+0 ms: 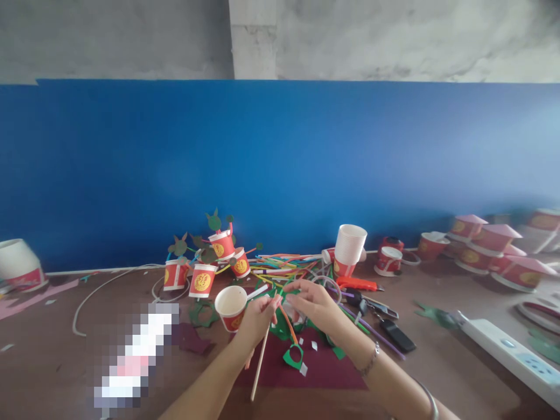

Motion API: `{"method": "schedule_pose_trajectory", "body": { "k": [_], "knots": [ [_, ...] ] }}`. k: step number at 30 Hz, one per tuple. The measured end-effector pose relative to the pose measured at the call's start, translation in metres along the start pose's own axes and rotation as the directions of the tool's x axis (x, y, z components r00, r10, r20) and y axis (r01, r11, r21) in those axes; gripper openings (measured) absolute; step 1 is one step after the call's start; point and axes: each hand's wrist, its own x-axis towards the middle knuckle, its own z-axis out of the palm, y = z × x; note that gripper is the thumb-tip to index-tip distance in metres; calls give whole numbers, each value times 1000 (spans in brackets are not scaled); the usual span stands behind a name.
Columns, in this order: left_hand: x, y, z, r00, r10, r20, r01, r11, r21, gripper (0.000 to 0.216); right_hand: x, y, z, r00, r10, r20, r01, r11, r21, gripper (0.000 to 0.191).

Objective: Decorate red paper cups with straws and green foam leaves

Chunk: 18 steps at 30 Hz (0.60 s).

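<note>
So there's a thin wooden stick slanting down out of the left hand, which has it pinched between thumb and fingers, right over a dark red sheet. Right hand is curled with its fingertips just beside the left one; can't tell if it's gripping anything. Kinda messy around there: green paper scraps, colored straws, red paper cups. All on a brown table, power strip off right. Behind that, a plain blue panel, then bare grey wall with a pale pillar.
</note>
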Motion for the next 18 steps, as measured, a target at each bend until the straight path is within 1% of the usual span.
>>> {"method": "schedule_pose_trajectory", "body": {
  "k": [2, 5, 7, 8, 11, 15, 17, 18],
  "knots": [
    [2, 0, -2, 998, -56, 41, 61, 989, -132, 48, 3, 6, -2, 1000, 1, -22, -2, 997, -76, 26],
    [2, 1, -3, 979, -168, 116, 197, 927, -319, 49, 6, 12, -4, 1000, 13, -21, -15, 992, -122, 24],
    [1, 3, -3, 969, -216, 120, 245, 903, -353, 46, 7, 16, -6, 999, 28, -19, -31, 988, -151, 24],
    [0, 3, -3, 969, -224, 108, 248, 900, -359, 44, 7, 17, -6, 999, 35, -21, -38, 985, -170, 23],
    [-1, 4, -3, 975, -213, 59, 220, 900, -377, 42, 8, 20, -8, 998, 54, -27, -59, 970, -235, 21],
    [2, 2, -1, 992, -126, 12, 123, 938, -324, 46, 11, 22, -12, 995, 98, 7, -91, 948, -307, 22],
    [3, 0, 1, 998, -56, -31, 46, 964, -263, 45, 13, 24, -17, 998, 67, 1, -62, 929, -365, 21],
    [3, 0, 1, 999, -23, -50, 11, 974, -226, 45, 14, 25, -19, 999, 28, -28, -37, 906, -422, 20]
  ]
}}
